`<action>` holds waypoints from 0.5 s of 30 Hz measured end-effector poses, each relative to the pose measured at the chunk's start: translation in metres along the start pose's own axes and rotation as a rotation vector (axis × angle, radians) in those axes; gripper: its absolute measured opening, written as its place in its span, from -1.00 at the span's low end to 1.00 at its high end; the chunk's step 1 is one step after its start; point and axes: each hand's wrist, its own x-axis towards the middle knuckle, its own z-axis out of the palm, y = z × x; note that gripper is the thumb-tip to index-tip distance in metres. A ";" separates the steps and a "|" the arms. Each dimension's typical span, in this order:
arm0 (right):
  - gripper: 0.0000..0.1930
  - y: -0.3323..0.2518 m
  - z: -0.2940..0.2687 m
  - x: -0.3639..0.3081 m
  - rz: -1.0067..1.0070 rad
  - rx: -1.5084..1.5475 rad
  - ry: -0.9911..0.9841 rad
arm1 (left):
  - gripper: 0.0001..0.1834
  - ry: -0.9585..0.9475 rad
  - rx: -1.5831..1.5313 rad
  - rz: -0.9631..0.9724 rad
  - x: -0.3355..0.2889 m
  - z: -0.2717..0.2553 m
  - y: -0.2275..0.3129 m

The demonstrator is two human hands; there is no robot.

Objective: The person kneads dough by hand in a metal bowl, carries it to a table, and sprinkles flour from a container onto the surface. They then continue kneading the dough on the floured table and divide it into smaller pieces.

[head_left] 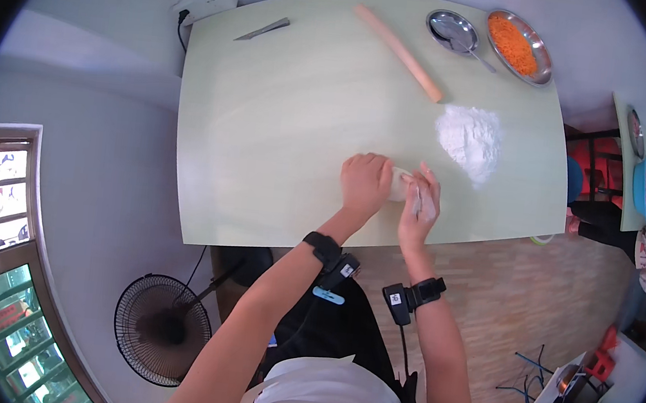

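Note:
A pale lump of dough (399, 184) rests on the light green table (292, 120), near its front edge, and is partly hidden between my hands. My left hand (366, 181) is curled and pressed against the dough's left side. From the right, my right hand (422, 204) has its bent fingers around the dough, with white flour on the skin. Just beyond my right hand lies a loose heap of white flour (469, 141). A wooden rolling pin (400, 52) lies slantwise behind the flour.
At the back right stand a metal bowl with a spoon (452, 32) and a metal dish of shredded orange food (519, 47). A knife (263, 29) lies at the back left. Left of my legs is a black fan (162, 329). Another person's dark-clothed leg (606, 223) shows at the right.

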 end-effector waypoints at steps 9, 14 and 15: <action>-0.93 0.030 0.044 0.023 -0.067 -0.415 0.222 | -0.86 0.261 -0.151 0.198 0.000 0.017 -0.015; -0.85 0.034 0.041 0.052 -0.184 -0.458 0.064 | -0.92 0.157 -0.106 0.154 0.026 0.014 -0.014; -0.85 0.035 0.042 0.058 -0.179 -0.459 0.065 | -0.93 0.124 -0.088 0.142 0.030 0.014 -0.016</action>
